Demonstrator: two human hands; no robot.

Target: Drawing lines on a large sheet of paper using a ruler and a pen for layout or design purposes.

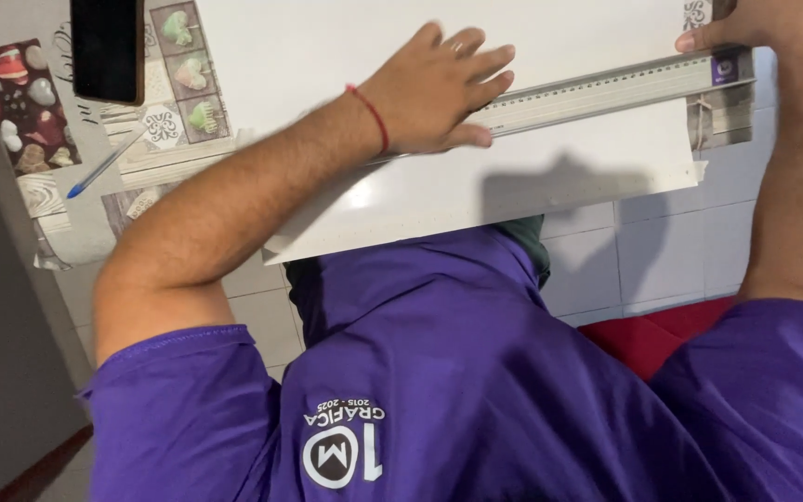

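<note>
A: Hands first. What is your left hand [434, 88] doing?

B: It lies flat, palm down, fingers stretched out and only slightly apart. You grip nothing with it; the fingertips press on the long metal ruler [606, 88] and the heel of the hand rests on the big white sheet [550, 177]. A red string sits round that wrist.

A: And your right hand [745, 28]?

B: It is at the far end of the ruler, mostly cut off by the top of the view. One fingertip touches the ruler's upper side there. I cannot tell how the other fingers are set.

A: Where does the ruler lie?

B: Across the sheet, slightly slanted, running between your two hands. The sheet covers most of the table [48, 200] and hangs over the near edge, above your purple shirt [476, 390].

A: Anything else on the table?

B: Toward the left edge, on a patterned cloth with hearts [183, 70], a blue pen [104, 165] lies just beside the sheet. A black phone [107, 46] sits farther back, near the far left corner. Beneath the near edge you see pale floor tiles [671, 251].
</note>
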